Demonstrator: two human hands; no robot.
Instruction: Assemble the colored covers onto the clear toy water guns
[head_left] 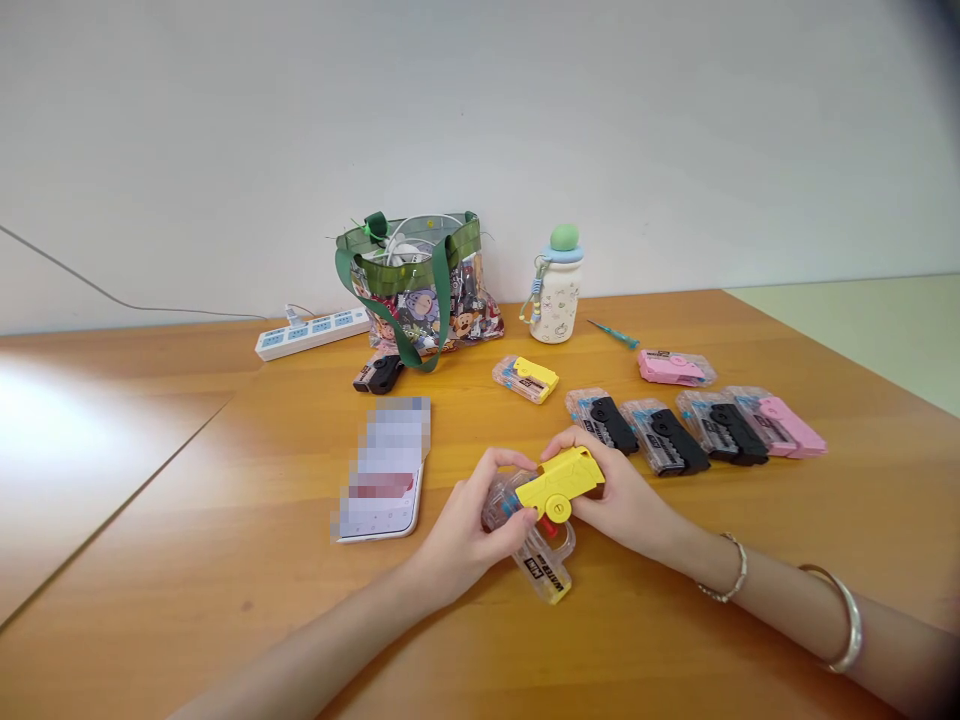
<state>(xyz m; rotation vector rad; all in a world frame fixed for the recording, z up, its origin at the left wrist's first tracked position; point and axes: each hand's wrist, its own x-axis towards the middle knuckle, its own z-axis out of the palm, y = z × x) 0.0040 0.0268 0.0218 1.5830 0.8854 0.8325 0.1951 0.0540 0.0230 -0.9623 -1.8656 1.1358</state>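
Both hands hold a yellow plastic toy shaped like a pistol (559,485) above the wooden table, with a red part showing at its lower edge. My right hand (611,490) wraps its far end. My left hand (465,525) grips its near end together with a clear plastic case (501,503). Below the toy, a clear blister pack with a yellow end (541,565) rests against the table. Its exact link to the toy is hidden by my fingers.
Several packaged black and pink toys (694,430) lie in a row to the right. A yellow pack (525,379) and a phone with a blurred screen (382,470) are nearby. Farther back stand a patterned tote bag (416,290), bottle (556,290), power strip (311,333) and screwdriver (613,334).
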